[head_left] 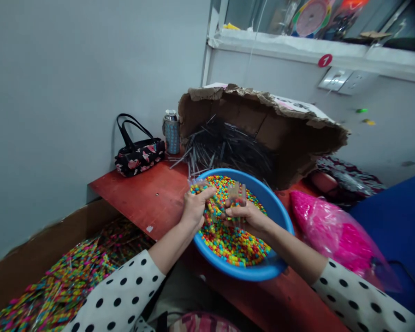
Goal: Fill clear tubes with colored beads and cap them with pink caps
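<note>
- Left hand (192, 208) is closed round slim clear plastic tubes (197, 186), colour showing in them; right hand (249, 217) grips more see-through tubes (243, 192), blurred, their fill hard to call.
- Both are over the round blue plastic basin (286, 223), deep in small multicoloured beads (224, 249).
- Plenty left, it seems: thin clear sticks (224, 147) spill from the torn brown cardboard box (297, 147), crowding the basin's far side.
- Lower left, a colourful stick pile (76, 276), apparently finished.
- Near the basin's right: a shiny pink plastic bag (339, 235).

The red table (145, 198) carries a handbag (140, 157), flask (172, 134), carton (285, 140) and basin (278, 210).
</note>
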`<state>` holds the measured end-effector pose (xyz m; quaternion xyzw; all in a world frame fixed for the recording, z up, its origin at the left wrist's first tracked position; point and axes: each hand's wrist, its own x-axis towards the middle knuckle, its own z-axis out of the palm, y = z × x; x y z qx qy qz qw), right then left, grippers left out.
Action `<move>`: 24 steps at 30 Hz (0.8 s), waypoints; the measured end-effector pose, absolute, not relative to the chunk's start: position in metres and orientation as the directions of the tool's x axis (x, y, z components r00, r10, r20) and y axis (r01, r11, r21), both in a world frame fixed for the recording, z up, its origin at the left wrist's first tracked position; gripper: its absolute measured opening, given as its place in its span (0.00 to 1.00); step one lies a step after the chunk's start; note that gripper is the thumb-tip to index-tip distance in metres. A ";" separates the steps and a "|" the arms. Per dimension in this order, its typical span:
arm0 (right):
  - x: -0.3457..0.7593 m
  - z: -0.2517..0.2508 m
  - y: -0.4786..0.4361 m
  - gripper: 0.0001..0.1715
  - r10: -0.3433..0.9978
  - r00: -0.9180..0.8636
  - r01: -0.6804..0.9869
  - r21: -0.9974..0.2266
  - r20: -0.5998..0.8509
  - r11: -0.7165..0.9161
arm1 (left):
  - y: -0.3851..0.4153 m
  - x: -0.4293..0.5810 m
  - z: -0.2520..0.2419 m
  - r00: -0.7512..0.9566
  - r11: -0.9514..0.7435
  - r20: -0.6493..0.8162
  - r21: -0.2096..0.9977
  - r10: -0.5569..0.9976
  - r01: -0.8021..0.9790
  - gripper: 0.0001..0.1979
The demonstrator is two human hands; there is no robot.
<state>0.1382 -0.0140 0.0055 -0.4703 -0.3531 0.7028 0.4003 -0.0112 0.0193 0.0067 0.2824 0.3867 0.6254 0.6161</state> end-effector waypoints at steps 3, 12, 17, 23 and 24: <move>0.134 0.002 -0.021 0.20 0.915 -0.228 -0.141 -0.919 -0.333 -0.369 | 0.024 -0.009 0.011 -0.145 0.064 -0.200 0.769 0.969 -0.637 0.11; 0.118 -0.002 -0.033 0.18 0.974 -0.045 -0.239 -0.945 -0.220 -0.224 | 0.027 0.015 0.021 -0.194 -0.102 -0.039 0.739 0.980 -0.665 0.17; 0.115 0.008 -0.032 0.11 0.951 -0.091 -0.390 -0.868 -0.297 -0.308 | 0.018 0.022 0.018 -0.065 -0.082 0.055 0.830 0.996 -0.552 0.20; 0.121 0.010 -0.033 0.15 0.925 -0.156 -0.469 -0.799 -0.345 -0.377 | 0.022 0.021 0.021 -0.145 -0.073 -0.005 0.848 0.989 -0.525 0.19; 0.124 0.010 -0.034 0.17 0.921 -0.170 -0.454 -0.801 -0.352 -0.390 | 0.023 0.018 0.022 -0.158 -0.076 -0.011 0.842 0.987 -0.534 0.19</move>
